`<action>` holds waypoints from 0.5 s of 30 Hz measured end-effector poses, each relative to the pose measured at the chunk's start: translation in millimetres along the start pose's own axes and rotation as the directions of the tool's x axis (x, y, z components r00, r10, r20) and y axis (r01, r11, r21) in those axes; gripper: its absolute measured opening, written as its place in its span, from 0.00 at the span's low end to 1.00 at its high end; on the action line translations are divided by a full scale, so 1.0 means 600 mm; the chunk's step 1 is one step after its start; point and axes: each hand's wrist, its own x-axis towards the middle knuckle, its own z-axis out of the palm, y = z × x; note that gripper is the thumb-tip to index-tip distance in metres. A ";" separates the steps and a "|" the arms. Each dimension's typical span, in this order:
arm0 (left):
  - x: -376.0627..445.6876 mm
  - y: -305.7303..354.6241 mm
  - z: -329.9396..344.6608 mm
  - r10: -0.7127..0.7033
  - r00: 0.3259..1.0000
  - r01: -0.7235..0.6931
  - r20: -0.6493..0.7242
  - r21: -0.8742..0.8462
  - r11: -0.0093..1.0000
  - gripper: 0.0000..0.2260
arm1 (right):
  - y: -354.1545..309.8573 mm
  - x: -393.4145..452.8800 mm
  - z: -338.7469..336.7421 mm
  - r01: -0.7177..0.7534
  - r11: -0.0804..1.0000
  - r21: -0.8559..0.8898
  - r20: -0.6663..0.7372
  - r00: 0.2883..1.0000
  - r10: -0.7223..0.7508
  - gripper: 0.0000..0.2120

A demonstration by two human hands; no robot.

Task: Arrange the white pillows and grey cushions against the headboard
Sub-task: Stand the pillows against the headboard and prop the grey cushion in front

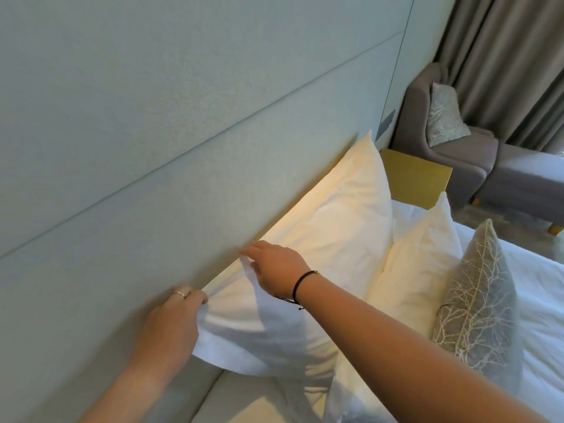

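A large white pillow [329, 239] leans against the pale grey-green padded headboard [152, 148]. My left hand [171, 325] grips its near lower corner where it meets the headboard. My right hand [276, 265], with a black cord on the wrist, rests on the pillow's near upper edge with fingers stretched toward the headboard. A second white pillow [418, 264] stands in front of the first. A grey cushion with a pale branch pattern [479, 300] stands upright in front of that one.
White bedding [543, 294] covers the mattress at right. A yellow bedside table [415, 178] stands beyond the pillows. Farther back is a grey armchair [457, 154] holding another patterned cushion [442, 114], with grey curtains [512, 62] behind.
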 end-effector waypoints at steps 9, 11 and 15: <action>-0.005 -0.027 0.005 0.047 0.998 -0.048 0.030 0.052 0.997 0.25 | 0.027 0.065 -0.028 -0.016 0.967 -0.254 0.108 0.993 0.044 0.07; -0.003 -0.019 0.005 0.037 0.999 -0.037 0.011 0.032 0.999 0.25 | 0.045 0.067 -0.039 -0.063 0.973 -0.220 0.090 0.992 0.084 0.09; 0.022 0.033 0.008 0.092 0.993 -0.092 -0.072 -0.003 0.996 0.20 | 0.045 0.063 -0.041 -0.016 0.992 -0.126 0.073 0.997 0.026 0.12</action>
